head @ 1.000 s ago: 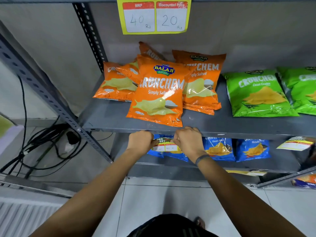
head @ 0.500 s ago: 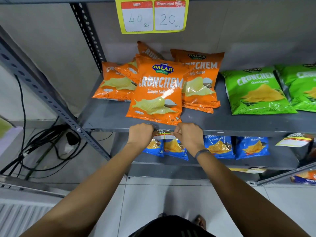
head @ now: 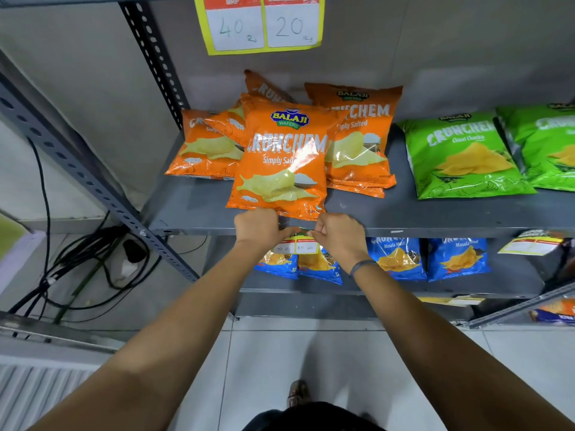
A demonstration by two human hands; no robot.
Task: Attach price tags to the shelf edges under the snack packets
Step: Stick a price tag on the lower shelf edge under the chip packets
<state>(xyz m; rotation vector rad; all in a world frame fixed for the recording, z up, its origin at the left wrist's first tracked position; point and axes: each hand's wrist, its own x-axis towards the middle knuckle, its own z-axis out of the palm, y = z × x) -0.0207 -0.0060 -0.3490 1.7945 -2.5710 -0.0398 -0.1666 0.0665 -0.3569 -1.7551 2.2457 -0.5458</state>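
A yellow price tag [head: 296, 246] with two white boxes hangs against the front edge of the grey shelf [head: 435, 227], directly below the front orange Crunchem packet [head: 281, 163]. My left hand [head: 256, 227] pinches the tag's top left corner and my right hand [head: 337, 236] pinches its top right corner, both pressed to the shelf edge. Several more orange packets [head: 361, 138] lie behind the front one. The tag's upper strip is partly hidden by my fingers.
Green packets [head: 460, 154] lie on the same shelf to the right. Blue packets [head: 395, 259] sit on the lower shelf, with another tag [head: 529, 244] hanging at the right. A large 40/20 tag [head: 263, 23] hangs from the shelf above. Cables [head: 77, 262] lie on the floor left.
Both hands have lifted the tag from in front of the blue packets up to the edge of the orange packets' shelf. The tag now hangs down below my fingers.
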